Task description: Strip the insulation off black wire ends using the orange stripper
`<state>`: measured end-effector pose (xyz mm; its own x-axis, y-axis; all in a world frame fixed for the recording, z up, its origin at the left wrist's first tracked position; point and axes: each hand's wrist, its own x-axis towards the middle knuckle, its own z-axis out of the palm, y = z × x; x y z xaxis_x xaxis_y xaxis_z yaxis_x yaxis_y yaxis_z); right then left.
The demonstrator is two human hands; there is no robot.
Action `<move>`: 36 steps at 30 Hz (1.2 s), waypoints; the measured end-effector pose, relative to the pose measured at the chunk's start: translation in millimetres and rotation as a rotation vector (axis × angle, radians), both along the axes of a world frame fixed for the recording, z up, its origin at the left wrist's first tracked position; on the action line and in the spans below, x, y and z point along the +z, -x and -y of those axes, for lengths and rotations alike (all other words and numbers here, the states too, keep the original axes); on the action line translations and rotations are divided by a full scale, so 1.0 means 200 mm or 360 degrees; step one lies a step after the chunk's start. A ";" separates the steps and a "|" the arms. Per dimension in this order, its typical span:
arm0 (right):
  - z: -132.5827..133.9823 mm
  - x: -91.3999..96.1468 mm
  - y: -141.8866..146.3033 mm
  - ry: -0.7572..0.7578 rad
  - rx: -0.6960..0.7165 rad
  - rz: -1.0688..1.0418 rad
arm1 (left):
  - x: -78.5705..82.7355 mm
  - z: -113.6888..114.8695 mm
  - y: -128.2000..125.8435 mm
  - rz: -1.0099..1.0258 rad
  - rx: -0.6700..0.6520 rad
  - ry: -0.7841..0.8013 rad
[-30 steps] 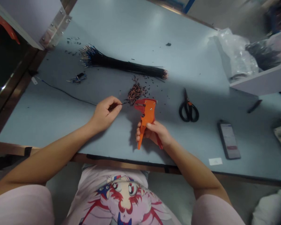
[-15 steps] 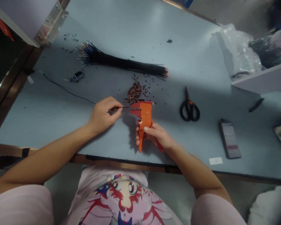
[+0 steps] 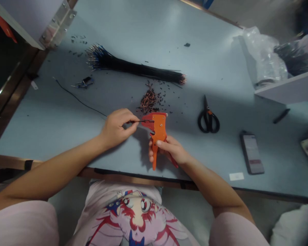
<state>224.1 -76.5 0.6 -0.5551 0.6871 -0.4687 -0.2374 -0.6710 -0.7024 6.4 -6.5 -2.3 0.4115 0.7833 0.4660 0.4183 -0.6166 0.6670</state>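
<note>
Black wire [image 3: 79, 100] runs in from left; left hand [image 3: 120, 126] pinches it near its right end, tip at red jaws of orange stripper [image 3: 159, 124]. Clippings pile [image 3: 149, 99] just on stripper's far side. Stripper sits between the hands, right hand [image 3: 171, 147] wrapped round its handles; hands apart. Scissors [image 3: 208, 118] well right.

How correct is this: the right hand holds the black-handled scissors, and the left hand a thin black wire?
The scissors are wrong: they lie aside, and in the head view the right hand holds an orange-and-red plier-shaped tool. The left hand does hold the wire.
</note>
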 end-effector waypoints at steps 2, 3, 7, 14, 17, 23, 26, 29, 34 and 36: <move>0.00 0.00 0.00 -0.0010 0.0007 0.0000 | 0.00 0.00 0.00 -0.0003 -0.0017 -0.0005; 0.00 0.00 0.00 -0.0019 0.0017 -0.0001 | 0.00 0.00 0.00 -0.0006 -0.0020 -0.0004; 0.00 0.01 0.00 -0.0053 0.0050 0.0004 | 0.00 0.00 -0.01 0.0020 -0.0040 0.0008; 0.01 0.01 0.00 -0.0077 0.0054 0.0012 | 0.02 0.01 -0.01 0.0003 -0.0065 0.0048; 0.01 0.01 0.01 -0.0068 0.0062 0.0029 | 0.03 0.01 0.00 -0.0023 -0.0069 0.0054; 0.01 0.03 0.01 -0.0062 0.0094 0.0076 | 0.02 0.01 0.00 -0.0059 -0.0066 0.0081; 0.01 0.03 0.01 -0.0123 0.0129 0.0121 | 0.03 0.01 0.00 -0.0054 -0.0056 0.0083; 0.01 0.03 0.02 -0.0216 0.0146 0.0174 | 0.03 0.02 0.00 -0.0051 -0.0038 0.0060; 0.02 0.04 0.02 -0.0204 0.0156 0.0193 | 0.03 0.05 -0.01 -0.0047 0.0001 -0.0008; 0.02 0.05 0.02 -0.0164 0.0123 0.0169 | 0.02 0.05 -0.01 -0.0043 0.0018 -0.0002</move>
<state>219.4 -81.1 10.1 -0.5594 0.6917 -0.4568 -0.1085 -0.6075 -0.7869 8.9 -17.1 2.0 0.4151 0.7872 0.4561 0.4428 -0.6128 0.6546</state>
